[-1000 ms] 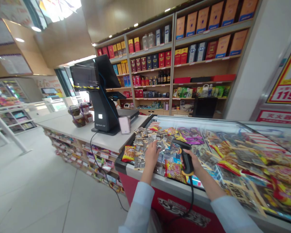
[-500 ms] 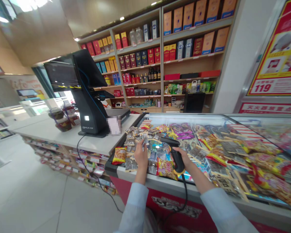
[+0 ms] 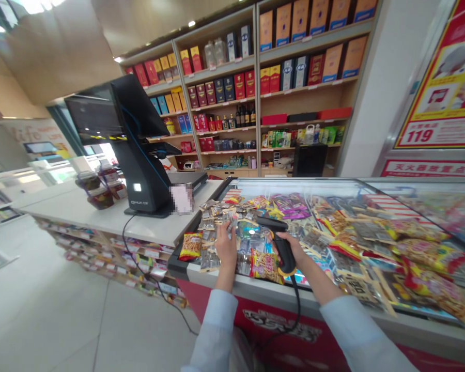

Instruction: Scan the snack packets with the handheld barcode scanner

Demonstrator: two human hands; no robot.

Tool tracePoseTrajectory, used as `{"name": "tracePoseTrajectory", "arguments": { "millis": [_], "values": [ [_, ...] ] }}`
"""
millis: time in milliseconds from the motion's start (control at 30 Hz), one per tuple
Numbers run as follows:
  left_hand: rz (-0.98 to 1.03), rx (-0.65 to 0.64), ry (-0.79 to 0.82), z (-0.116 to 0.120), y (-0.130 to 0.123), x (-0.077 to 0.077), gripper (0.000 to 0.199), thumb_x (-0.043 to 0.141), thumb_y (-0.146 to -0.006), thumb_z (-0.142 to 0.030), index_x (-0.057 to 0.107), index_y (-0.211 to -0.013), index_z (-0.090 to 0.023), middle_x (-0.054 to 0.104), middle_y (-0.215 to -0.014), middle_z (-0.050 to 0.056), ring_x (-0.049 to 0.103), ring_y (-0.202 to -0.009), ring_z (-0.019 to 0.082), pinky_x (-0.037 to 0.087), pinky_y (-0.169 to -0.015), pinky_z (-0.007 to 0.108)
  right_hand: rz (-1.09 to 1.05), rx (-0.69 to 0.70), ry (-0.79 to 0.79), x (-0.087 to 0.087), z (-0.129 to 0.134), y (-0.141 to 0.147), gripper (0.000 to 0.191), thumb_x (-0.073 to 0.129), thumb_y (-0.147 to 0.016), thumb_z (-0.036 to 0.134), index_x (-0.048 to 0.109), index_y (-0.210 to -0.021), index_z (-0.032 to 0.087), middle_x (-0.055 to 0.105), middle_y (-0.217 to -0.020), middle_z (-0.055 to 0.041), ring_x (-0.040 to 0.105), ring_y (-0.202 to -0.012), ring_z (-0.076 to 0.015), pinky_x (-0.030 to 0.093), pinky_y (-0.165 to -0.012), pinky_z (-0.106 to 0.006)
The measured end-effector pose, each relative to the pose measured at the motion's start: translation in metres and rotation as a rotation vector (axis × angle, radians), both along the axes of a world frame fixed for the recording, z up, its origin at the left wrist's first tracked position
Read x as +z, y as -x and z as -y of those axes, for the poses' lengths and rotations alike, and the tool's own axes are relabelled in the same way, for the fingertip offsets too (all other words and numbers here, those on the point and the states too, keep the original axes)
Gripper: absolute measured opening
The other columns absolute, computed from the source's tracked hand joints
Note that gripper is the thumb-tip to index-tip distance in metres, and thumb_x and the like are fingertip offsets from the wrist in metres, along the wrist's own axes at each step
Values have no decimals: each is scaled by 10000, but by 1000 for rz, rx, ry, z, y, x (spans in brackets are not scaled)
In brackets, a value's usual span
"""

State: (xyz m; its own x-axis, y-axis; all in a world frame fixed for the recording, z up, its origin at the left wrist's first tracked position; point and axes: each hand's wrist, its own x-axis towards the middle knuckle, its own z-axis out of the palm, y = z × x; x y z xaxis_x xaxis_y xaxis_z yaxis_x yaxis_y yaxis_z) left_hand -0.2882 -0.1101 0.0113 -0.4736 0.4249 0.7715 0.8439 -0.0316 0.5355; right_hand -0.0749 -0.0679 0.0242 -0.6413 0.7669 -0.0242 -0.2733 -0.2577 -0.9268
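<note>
My right hand (image 3: 293, 250) is wrapped round the grip of a black barcode scanner (image 3: 285, 254) with yellow trim. Its head points left, towards my other hand, and a cable hangs from the handle. My left hand (image 3: 226, 247) pinches a small grey snack packet (image 3: 230, 217) over the spread of packets. A yellow-and-red snack bag (image 3: 266, 265) lies between my wrists near the front edge. Another such bag (image 3: 190, 246) lies left of my left hand. Purple packets (image 3: 292, 206) lie farther back on the glass.
The snacks cover a glass-topped freezer (image 3: 256, 185) with a red front. On the counter (image 3: 166, 227) to the left stand a black checkout terminal (image 3: 145, 175) and stacked jars (image 3: 101, 197). A black cable (image 3: 155, 287) hangs to the floor. Shelves (image 3: 225, 108) of boxes line the back.
The camera view has shifted slightly. Both hands keep nearly the same place over the packets, the scanner still in my right hand and the small packet in my left.
</note>
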Motion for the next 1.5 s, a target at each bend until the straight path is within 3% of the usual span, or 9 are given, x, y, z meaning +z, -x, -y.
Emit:
{"name": "tracePoseTrajectory", "arguments": {
  "millis": [200, 367, 533, 733, 900, 1500],
  "values": [
    [39, -34, -16, 0, 1, -1, 159, 518, -877, -272, 576, -1004, -196, 633, -948, 71, 626, -903, 186, 512, -751, 295, -56, 28, -9, -3, -1, -3, 347, 507, -770, 488, 598, -867, 168, 554, -484, 6, 481, -346, -126, 387, -333, -224],
    [102, -76, -33, 1, 1, 0, 287, 529, -868, -244, 532, -1151, -194, 601, -968, 71, 625, -860, 183, 513, -764, 315, -81, 44, -29, 2, 4, -3, 327, 489, -784, 470, 581, -868, 169, 547, -477, 6, 470, -341, -123, 377, -332, -215],
    [122, -47, -7, 3, 2, 3, 236, 520, -871, -241, 611, -1087, -219, 561, -941, 62, 609, -841, 184, 502, -789, 330, -70, 22, -12, 8, 8, -3, 300, 463, -811, 440, 569, -843, 162, 545, -483, 2, 464, -355, -115, 372, -356, -211],
    [180, 13, -61, 2, 3, 5, 279, 429, -924, -303, 579, -1113, -164, 615, -1118, 140, 591, -1072, 240, 463, -900, 371, -57, 24, -17, 10, 9, -2, 294, 478, -791, 449, 570, -826, 173, 538, -474, 4, 461, -354, -119, 372, -350, -215],
    [215, 11, 61, 3, 3, 3, 301, 398, -940, -344, 576, -1104, -165, 686, -1045, 129, 659, -901, 242, 478, -767, 343, -51, 37, -29, 8, 7, -2, 313, 499, -773, 475, 580, -816, 176, 541, -470, 5, 459, -345, -116, 380, -344, -217],
    [212, 9, 76, 6, -1, 8, 291, 401, -945, -327, 565, -1128, -171, 694, -1061, 114, 668, -909, 222, 478, -768, 313, -46, 42, -18, 5, 5, -1, 339, 541, -744, 496, 605, -812, 170, 554, -465, 8, 473, -332, -114, 402, -322, -210]
  ]
}}
